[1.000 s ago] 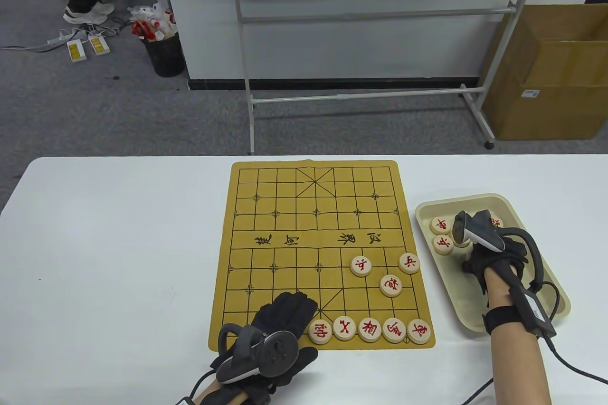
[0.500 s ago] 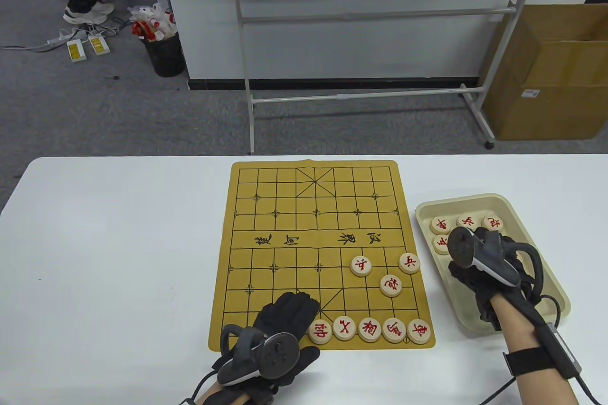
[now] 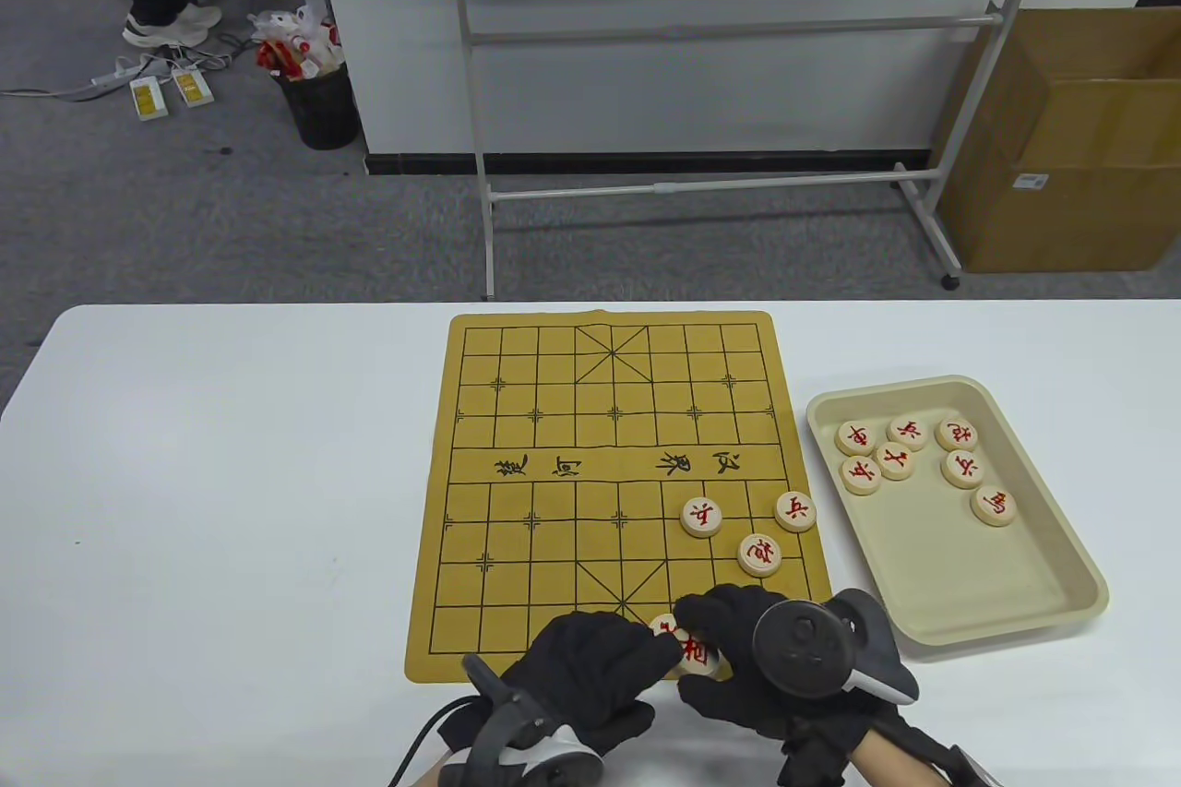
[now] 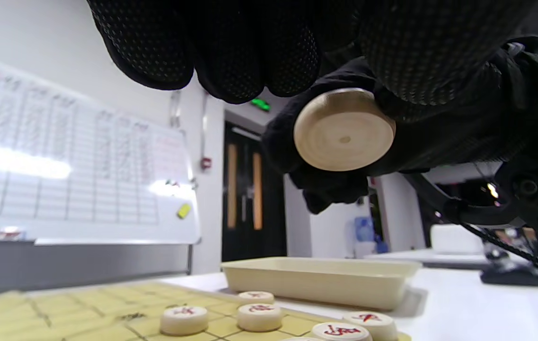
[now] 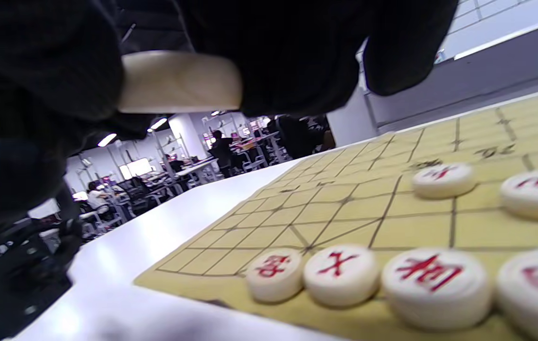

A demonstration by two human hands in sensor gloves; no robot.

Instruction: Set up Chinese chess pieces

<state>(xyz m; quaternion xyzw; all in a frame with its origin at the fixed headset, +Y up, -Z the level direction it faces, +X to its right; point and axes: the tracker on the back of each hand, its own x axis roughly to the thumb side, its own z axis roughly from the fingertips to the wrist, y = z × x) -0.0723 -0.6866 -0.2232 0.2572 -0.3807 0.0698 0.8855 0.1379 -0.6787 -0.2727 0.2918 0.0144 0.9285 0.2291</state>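
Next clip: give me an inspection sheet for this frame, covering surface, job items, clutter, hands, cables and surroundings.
Surface: white table with a yellow chess mat lying flat.
Job's things: three red pieces stand mid-mat; a back row shows in the right wrist view; seven pieces lie in the beige tray right of the mat.
Clutter: nothing seen on the table.
Hands: left hand and right hand meet above the mat's near edge, together gripping one raised piece.
Cables: glove leads trail off the near edge.
Surroundings: whiteboard stand, cardboard box, bin.
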